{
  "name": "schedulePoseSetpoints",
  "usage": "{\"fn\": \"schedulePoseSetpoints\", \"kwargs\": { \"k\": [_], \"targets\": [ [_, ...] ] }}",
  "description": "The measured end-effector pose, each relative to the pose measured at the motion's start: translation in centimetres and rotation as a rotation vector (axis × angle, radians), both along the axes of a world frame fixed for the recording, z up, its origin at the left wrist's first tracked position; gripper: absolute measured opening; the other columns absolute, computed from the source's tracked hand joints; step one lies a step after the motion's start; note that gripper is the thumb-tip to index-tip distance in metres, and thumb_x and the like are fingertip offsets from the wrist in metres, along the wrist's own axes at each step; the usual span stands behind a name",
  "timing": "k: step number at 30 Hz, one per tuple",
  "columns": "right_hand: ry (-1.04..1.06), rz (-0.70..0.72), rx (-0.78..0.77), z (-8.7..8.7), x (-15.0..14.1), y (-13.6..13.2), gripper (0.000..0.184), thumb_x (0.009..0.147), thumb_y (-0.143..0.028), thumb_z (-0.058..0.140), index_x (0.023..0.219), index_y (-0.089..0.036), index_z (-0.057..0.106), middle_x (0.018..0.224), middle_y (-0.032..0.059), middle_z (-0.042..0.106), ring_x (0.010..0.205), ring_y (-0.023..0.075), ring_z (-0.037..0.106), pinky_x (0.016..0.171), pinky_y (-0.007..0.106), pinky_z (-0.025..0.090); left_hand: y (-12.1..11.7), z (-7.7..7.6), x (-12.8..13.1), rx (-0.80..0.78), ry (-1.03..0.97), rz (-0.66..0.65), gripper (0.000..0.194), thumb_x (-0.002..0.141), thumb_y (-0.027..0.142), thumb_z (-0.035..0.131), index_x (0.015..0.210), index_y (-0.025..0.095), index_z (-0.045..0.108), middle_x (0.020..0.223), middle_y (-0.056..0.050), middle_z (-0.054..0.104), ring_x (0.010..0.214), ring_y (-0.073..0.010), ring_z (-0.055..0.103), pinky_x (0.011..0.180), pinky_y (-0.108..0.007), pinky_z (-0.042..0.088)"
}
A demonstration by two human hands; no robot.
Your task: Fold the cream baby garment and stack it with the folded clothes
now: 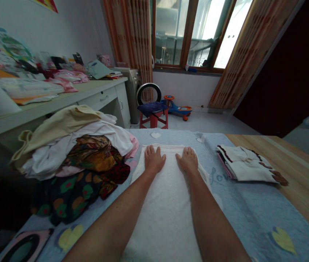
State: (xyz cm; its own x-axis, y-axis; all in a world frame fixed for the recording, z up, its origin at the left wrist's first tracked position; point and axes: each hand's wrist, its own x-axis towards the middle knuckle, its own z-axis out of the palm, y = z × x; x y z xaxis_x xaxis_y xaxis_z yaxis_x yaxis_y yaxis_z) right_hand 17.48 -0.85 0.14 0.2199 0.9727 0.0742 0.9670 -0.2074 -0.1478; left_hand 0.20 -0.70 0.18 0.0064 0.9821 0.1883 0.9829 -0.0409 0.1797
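Note:
My left hand and my right hand lie flat, side by side, near the far edge of a white textured cloth. Their fingers are spread and nothing is gripped. The cloth, possibly a towel, lies on a pale blue printed bedspread. To the left of my left hand is a heap of mixed clothes, white, cream and dark floral, touching the cloth's side. To the right of my right hand, apart from it, lies a folded white garment with dark trim.
A wooden surface runs along the right side of the bedspread. Papers and packets cover a white desk at the left. Farther off stand a red stool, a blue ride-on toy and a washing machine below curtained windows.

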Motion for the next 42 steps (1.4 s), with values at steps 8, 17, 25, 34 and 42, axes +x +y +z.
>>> {"fn": "schedulePoseSetpoints", "kwargs": {
  "k": [8,17,25,34,42],
  "targets": [
    [0.011,-0.002,0.077,0.2,-0.3,-0.6,0.066,0.096,-0.045,0.035,0.147,-0.002,0.036,0.154,0.0225,0.033,0.144,0.0296,0.026,0.116,0.04,0.018,0.0,0.0,0.1,-0.013,0.006,-0.003,0.065,0.091,0.056,0.04,0.144,0.02,0.041,0.155,-0.015,0.033,0.145,-0.0363,0.023,0.117,-0.051,0.016],
    [0.0,0.086,-0.065,0.3,1.3,-0.4,0.068,0.097,-0.047,0.034,0.15,-0.003,0.029,0.158,0.0201,0.024,0.147,0.0276,0.019,0.117,0.038,0.016,0.0,0.0,0.1,-0.013,0.005,-0.006,0.066,0.09,0.057,0.041,0.144,0.019,0.042,0.155,-0.016,0.034,0.145,-0.0368,0.023,0.116,-0.051,0.016],
    [-0.012,0.262,0.078,0.3,3.5,-1.8,0.046,0.097,-0.03,0.039,0.135,-0.006,0.05,0.151,0.0165,0.041,0.142,0.0209,0.031,0.116,0.032,0.022,0.1,-0.1,0.1,-0.016,-0.015,-0.016,0.065,0.09,0.056,0.04,0.143,0.018,0.042,0.156,-0.017,0.031,0.145,-0.0376,0.021,0.117,-0.051,0.014],
    [-0.047,0.11,0.105,1.0,4.0,-3.2,0.039,0.097,-0.015,0.032,0.122,-0.015,0.063,0.133,0.0118,0.06,0.124,0.0202,0.052,0.108,0.033,0.031,-0.1,0.0,0.0,0.025,-0.012,-0.027,0.059,0.091,0.052,0.042,0.139,0.019,0.047,0.153,-0.018,0.035,0.144,-0.0346,0.026,0.117,-0.048,0.016],
    [-0.102,0.007,0.07,2.7,0.9,-5.8,0.043,0.093,-0.013,0.034,0.125,-0.019,0.063,0.153,0.0099,0.04,0.142,0.0335,0.027,0.11,0.051,0.025,0.0,0.1,0.1,-0.003,-0.003,-0.014,0.059,0.091,0.053,0.042,0.14,0.019,0.047,0.154,-0.016,0.036,0.145,-0.0334,0.025,0.116,-0.048,0.019]
  ]
}}
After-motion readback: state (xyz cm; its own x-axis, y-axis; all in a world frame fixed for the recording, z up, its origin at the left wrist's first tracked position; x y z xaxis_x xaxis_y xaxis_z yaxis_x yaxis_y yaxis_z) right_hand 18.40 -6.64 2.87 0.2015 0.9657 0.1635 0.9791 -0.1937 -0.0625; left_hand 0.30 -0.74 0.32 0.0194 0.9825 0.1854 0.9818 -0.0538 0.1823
